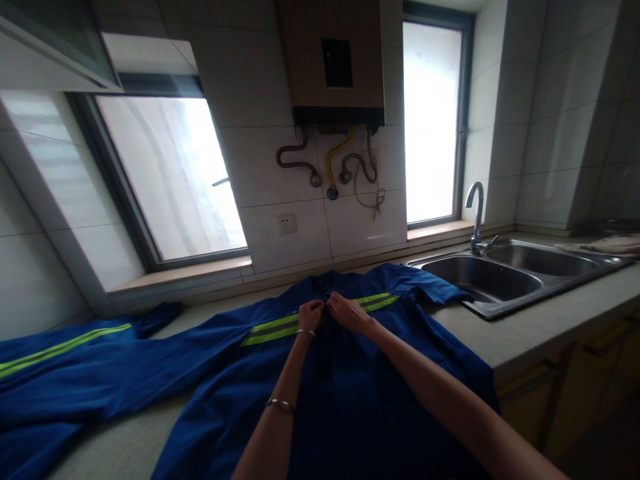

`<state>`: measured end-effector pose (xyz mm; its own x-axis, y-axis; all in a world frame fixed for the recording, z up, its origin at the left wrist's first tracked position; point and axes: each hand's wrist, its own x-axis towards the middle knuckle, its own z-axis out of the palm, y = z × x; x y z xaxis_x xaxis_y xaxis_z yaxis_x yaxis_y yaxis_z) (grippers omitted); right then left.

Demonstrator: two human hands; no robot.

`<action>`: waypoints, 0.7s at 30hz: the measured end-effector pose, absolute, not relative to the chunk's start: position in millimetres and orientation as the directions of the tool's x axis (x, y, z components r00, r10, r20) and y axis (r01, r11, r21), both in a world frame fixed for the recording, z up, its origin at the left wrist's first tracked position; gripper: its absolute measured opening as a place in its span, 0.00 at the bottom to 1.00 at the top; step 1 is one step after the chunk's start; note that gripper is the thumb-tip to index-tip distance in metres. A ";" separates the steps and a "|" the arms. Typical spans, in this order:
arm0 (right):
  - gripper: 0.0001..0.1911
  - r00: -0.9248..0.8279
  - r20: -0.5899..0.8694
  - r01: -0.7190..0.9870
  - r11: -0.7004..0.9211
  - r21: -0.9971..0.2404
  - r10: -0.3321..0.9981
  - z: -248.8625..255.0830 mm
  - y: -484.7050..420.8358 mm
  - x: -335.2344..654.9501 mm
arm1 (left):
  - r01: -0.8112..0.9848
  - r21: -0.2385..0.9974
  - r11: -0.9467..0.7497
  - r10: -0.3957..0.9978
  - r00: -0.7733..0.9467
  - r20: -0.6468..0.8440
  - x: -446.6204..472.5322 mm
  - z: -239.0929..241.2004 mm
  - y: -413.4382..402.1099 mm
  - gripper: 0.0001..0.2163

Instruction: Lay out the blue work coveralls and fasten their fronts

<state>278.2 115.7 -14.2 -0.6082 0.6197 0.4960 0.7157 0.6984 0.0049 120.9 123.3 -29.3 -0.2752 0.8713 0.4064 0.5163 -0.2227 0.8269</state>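
Observation:
A blue work jacket (220, 393) with yellow-green and grey stripes lies spread on the counter, its collar towards the wall. Both of my hands meet at its front, just below the collar. My left hand (311, 315) is closed in a pinch on the jacket's front edge, a bracelet at the wrist and another on the forearm. Close beside it, my right hand (346, 313) pinches the facing edge with bent fingers. The fingertips nearly touch, and whatever small fastener may be between them is hidden. One sleeve stretches left and the other reaches the sink.
More blue striped clothing (65, 343) lies at the left of the counter (555, 327). A double steel sink (537, 283) with a tap (477, 213) stands right. A water heater (333, 60) hangs above its pipes, between two windows. A cloth (607, 245) lies far right.

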 end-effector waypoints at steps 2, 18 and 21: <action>0.11 -0.591 0.503 0.711 0.702 -0.043 0.630 -14.7 116.7 281.1 | 0.543 0.801 -0.252 0.864 -0.247 0.440 122.3 -28.4 122.1 0.06; 0.10 -0.377 0.645 0.473 0.737 -0.483 0.665 -31.3 139.3 280.8 | 0.705 0.598 -0.380 0.774 -0.110 0.623 133.1 -27.5 115.0 0.07; 0.10 -0.376 0.640 0.419 0.739 -0.528 0.670 -36.3 146.0 283.6 | 0.708 0.598 -0.375 0.792 -0.090 0.604 137.8 -26.9 113.0 0.07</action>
